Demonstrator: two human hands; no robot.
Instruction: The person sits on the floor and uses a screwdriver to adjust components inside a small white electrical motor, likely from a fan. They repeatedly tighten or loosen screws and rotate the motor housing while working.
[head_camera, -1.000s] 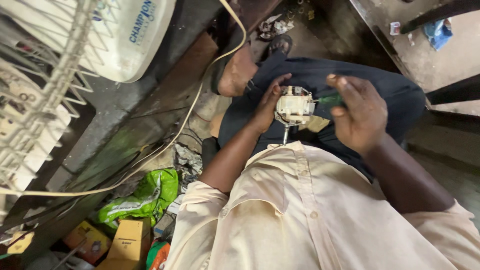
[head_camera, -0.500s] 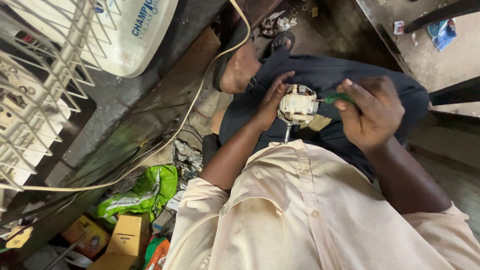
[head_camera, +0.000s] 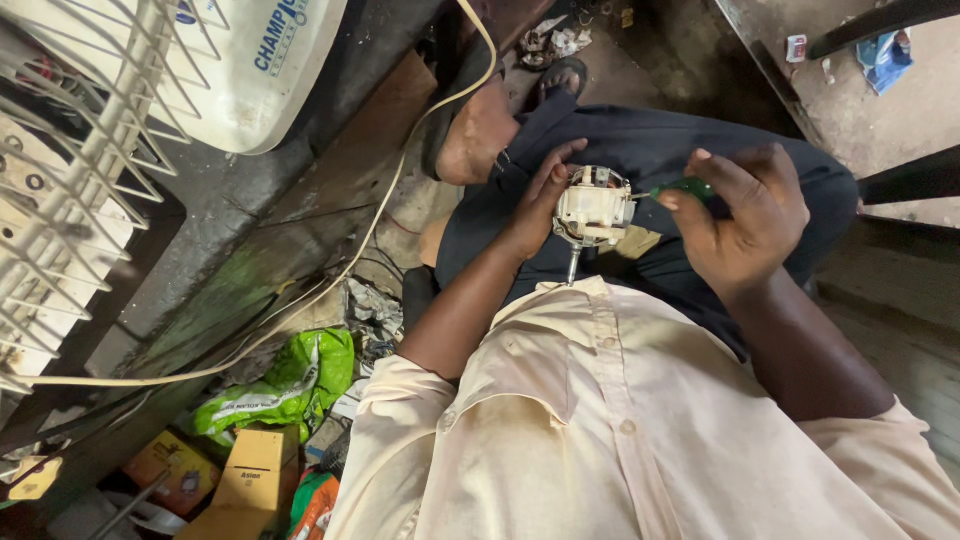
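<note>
My left hand (head_camera: 535, 200) grips a small white fan motor (head_camera: 594, 208) over my dark-trousered lap, its steel shaft pointing toward my cream shirt. My right hand (head_camera: 745, 220) is closed around a green-handled screwdriver (head_camera: 683, 189), whose thin blade touches the motor's right side. Copper windings show at the motor's top. Most of the screwdriver handle is hidden inside my fist.
A white wire fan guard (head_camera: 70, 190) and a white fan housing (head_camera: 240, 60) lie at upper left. A cream cable (head_camera: 330, 280) runs across the dirty floor. A green bag (head_camera: 285, 385), cardboard boxes (head_camera: 250, 480) and scraps sit at lower left. A sandal (head_camera: 560, 75) lies above my knee.
The view has shifted slightly. My right hand has brought the screwdriver tip onto the motor's side; my left hand keeps holding the motor in the same place.
</note>
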